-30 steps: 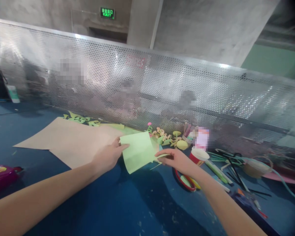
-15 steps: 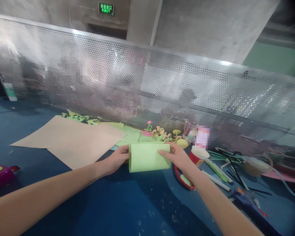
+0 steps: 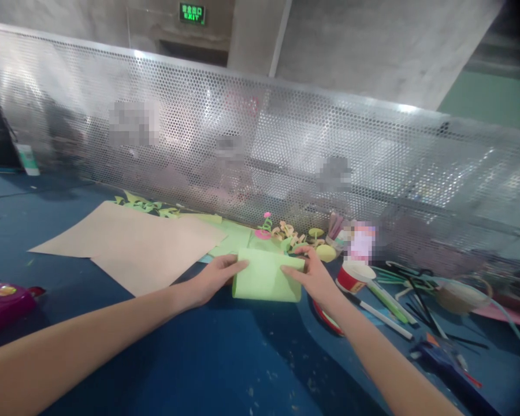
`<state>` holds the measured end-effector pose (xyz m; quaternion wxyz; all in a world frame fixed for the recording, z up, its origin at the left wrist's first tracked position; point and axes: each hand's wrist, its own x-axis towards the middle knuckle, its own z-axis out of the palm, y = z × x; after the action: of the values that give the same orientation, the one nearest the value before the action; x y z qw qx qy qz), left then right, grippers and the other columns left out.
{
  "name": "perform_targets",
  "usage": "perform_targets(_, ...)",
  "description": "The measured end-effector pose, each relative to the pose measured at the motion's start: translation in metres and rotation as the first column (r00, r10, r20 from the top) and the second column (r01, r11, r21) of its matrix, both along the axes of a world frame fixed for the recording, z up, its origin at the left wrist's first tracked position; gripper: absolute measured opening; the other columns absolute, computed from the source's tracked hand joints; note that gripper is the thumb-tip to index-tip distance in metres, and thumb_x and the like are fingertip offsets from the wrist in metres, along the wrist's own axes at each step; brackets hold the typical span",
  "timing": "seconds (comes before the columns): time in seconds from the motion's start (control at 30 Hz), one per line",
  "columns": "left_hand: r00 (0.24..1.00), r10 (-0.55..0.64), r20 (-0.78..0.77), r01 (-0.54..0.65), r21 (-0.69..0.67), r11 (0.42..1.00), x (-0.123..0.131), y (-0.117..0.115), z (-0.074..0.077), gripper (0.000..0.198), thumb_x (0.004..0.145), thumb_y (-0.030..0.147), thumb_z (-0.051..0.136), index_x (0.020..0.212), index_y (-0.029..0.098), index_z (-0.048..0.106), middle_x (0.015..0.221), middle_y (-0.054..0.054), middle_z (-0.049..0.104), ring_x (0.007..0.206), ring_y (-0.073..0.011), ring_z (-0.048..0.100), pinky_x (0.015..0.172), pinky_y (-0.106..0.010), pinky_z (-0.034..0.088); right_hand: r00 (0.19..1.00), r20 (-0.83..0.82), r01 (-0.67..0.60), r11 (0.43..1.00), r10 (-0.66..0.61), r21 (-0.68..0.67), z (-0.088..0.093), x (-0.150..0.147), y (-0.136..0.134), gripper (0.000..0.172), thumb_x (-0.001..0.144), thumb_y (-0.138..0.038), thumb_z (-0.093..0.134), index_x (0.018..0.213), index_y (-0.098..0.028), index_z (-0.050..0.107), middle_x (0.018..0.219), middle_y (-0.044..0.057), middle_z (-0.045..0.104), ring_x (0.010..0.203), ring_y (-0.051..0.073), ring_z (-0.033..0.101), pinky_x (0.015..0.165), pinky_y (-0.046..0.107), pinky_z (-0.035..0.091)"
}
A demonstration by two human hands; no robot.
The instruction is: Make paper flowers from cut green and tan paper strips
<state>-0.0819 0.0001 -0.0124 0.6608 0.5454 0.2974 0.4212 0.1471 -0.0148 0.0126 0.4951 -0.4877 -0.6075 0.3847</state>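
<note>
A light green sheet of paper point(image 3: 266, 280), bent over into a loose fold, is between my two hands above the blue table. My left hand point(image 3: 214, 277) pinches its left edge, the thumb on the near face. On the right edge, my right hand point(image 3: 314, 274) grips the paper with its thumb in front and fingers behind, partly hidden. Just beyond the paper are a pink paper flower point(image 3: 263, 233) on a green curl and several curled paper pieces point(image 3: 288, 234).
Large beige sheets point(image 3: 134, 242) lie to the left, near a magenta tape dispenser point(image 3: 8, 303). At right are a red-and-white paper cup point(image 3: 354, 276), markers point(image 3: 387, 318) and a dark blue tool point(image 3: 446, 358). A perforated metal panel point(image 3: 190, 133) borders the table's far side.
My left thumb has come over onto the front of the green paper. The right fingers have lifted and spread a little at its top edge. The view has shifted slightly.
</note>
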Motion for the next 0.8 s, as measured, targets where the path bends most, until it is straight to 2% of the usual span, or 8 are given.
perform_targets(0.1,0.999,0.028,-0.016,-0.027,0.012,1.0,-0.0005,0.0014,-0.0031,0.033,0.074,0.042,0.058,0.092,0.014,0.064,0.085,-0.006,0.066,0.078,-0.0183,0.059,0.073,-0.03,0.044,1.0,-0.006,-0.002,0.999,0.001,-0.054,0.0016,-0.0003,-0.0012,0.044,0.061,-0.038,0.07,0.091,-0.023,0.043,0.07,-0.002,0.06,0.061,0.015,0.056,0.057,0.028,0.045)
perform_targets(0.27,0.996,0.077,-0.034,-0.076,0.023,0.997,-0.0011,0.0042,-0.0046,0.035,0.075,0.046,0.056,0.086,0.014,0.064,0.076,-0.004,0.066,0.069,-0.0167,0.058,0.067,-0.028,0.044,0.997,-0.069,0.012,0.992,-0.021,-0.124,0.0049,0.0017,-0.001,0.037,0.062,-0.048,0.066,0.081,-0.018,0.055,0.071,0.001,0.062,0.065,0.016,0.056,0.061,0.028,0.044)
perform_targets(0.4,0.996,0.083,-0.018,-0.082,0.028,0.996,-0.0006,0.0027,-0.003,0.034,0.076,0.045,0.054,0.089,0.015,0.064,0.078,-0.004,0.066,0.071,-0.0169,0.059,0.069,-0.029,0.044,0.998,-0.064,0.017,0.993,-0.025,-0.12,0.0046,0.0055,0.0019,0.036,0.058,-0.046,0.07,0.077,-0.017,0.058,0.065,-0.002,0.06,0.058,0.012,0.053,0.057,0.025,0.041)
perform_targets(0.53,0.991,0.127,-0.029,-0.126,0.036,0.991,-0.0003,0.0023,-0.0027,0.035,0.076,0.046,0.053,0.087,0.015,0.064,0.074,-0.003,0.066,0.067,-0.0172,0.058,0.064,-0.028,0.043,0.998,-0.058,0.015,0.993,-0.021,-0.117,0.0038,0.0063,0.0034,0.037,0.055,-0.046,0.072,0.075,-0.017,0.059,0.064,-0.001,0.061,0.057,0.013,0.053,0.056,0.025,0.04)
perform_targets(0.8,0.991,0.128,-0.024,-0.127,0.051,0.991,-0.0009,0.0024,-0.002,0.036,0.076,0.047,0.053,0.089,0.015,0.063,0.075,-0.003,0.066,0.069,-0.0181,0.058,0.065,-0.028,0.043,0.999,-0.041,0.009,0.994,-0.013,-0.113,0.0062,0.0051,0.0007,0.034,0.06,-0.045,0.069,0.074,-0.016,0.059,0.062,-0.003,0.059,0.054,0.01,0.049,0.054,0.024,0.037)
